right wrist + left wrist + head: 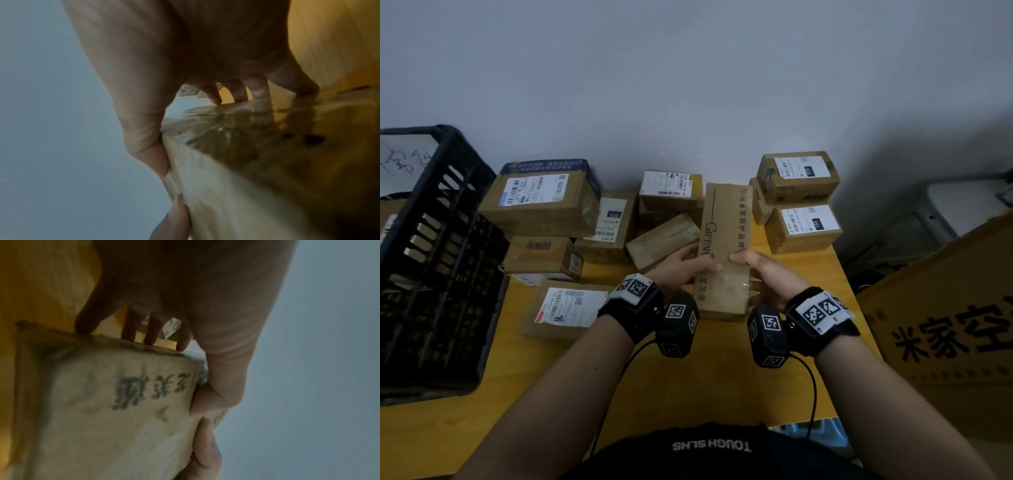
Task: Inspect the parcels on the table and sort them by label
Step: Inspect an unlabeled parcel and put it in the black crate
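Note:
A long brown carton [726, 246] printed "GIFFAR" is held above the yellow table [688, 383] between both hands. My left hand [685, 265] grips its left side, thumb on the top face and fingers [150, 331] along the far side edge. My right hand [763, 270] grips the right side the same way, its fingers [238, 91] reaching under the taped face [236, 123]. No shipping label shows on the carton's visible faces [102, 410]. Labelled parcels lie behind it: "070" [609, 222], "010" [799, 176], "150" [804, 228].
A black plastic crate [431, 260] stands at the table's left. More labelled boxes [541, 202] are stacked at the back left, and one [566, 308] lies near my left wrist. A large yellow carton [955, 329] stands off the right edge. The wall is close behind.

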